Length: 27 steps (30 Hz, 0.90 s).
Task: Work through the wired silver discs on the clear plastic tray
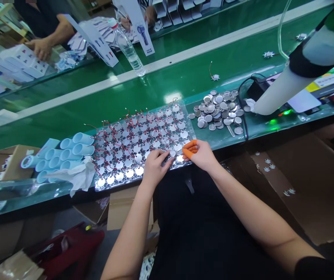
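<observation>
Orange rubber finger cots point(189, 150) on the right hand point(201, 155), plus a black short-sleeved top point(201, 221).

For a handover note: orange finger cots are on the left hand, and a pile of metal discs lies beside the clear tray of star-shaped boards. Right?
No: the orange finger cots are on the right hand, as the head view shows. The pile of metal discs beside the clear tray of star-shaped boards stands as you said.

One left hand point(156, 168), one right hand point(201, 155), one plastic water bottle point(128, 48), three loose star-shaped circuit boards point(215, 77).
</observation>
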Tool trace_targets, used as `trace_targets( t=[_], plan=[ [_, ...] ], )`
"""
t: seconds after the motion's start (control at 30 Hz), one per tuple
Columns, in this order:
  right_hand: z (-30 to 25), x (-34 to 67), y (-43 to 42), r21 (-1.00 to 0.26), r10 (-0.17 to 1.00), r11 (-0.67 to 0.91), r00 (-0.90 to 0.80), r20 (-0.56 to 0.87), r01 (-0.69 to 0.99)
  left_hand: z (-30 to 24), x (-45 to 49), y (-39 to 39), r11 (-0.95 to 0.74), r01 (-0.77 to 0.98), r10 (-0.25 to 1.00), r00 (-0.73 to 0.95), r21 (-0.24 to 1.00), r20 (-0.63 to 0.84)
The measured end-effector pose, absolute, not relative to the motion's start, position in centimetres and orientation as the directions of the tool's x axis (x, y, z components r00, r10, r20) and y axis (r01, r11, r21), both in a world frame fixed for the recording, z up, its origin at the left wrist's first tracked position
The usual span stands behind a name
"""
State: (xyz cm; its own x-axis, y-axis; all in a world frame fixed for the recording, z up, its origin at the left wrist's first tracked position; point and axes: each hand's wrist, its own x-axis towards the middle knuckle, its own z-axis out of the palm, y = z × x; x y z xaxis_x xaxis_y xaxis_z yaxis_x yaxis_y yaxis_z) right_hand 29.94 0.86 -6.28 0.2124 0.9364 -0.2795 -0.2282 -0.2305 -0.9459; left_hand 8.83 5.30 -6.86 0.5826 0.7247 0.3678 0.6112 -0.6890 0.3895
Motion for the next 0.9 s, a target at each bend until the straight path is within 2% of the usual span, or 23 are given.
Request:
trace_targets(
  t=[0.4,0.57,0.63,0.73,0.8,0.9],
  plan=[
    [-6.2,29.9,0.6,-0.979,0.95,-0.202,0.239,-0.2,-0.018,-7.1,8.9,5.5,-0.71,0.586,0.704,0.592,0.391,0.393],
    [-6.3,30.2,0.0,-0.98,0.982,-0.024,0.189,0.015,0.199,-6.5,9.0,5.5,-0.715,0.603,0.699,0.619,0.353,0.359],
    [-6.3,30.4,-0.3,-0.988,0.979,-0.018,0.201,0.014,0.155,-5.6,9.2,5.2,-0.714,0.641,0.7,0.641,0.282,0.317],
    [-6.4,31.0,-0.6,-0.991,0.952,-0.107,0.278,-0.125,-0.08,-3.7,9.9,4.6,-0.702,0.693,0.71,0.66,0.166,0.247],
    [-6.4,31.7,-0.7,-0.972,0.928,-0.136,0.319,-0.193,-0.191,-2.6,10.3,4.6,-0.715,0.685,0.698,0.686,0.141,0.204],
    [-6.2,32.7,-1.0,-0.96,0.91,-0.14,0.351,-0.221,-0.242,-1.7,10.9,5.2,-0.765,0.624,0.641,0.76,0.156,0.108]
  ],
)
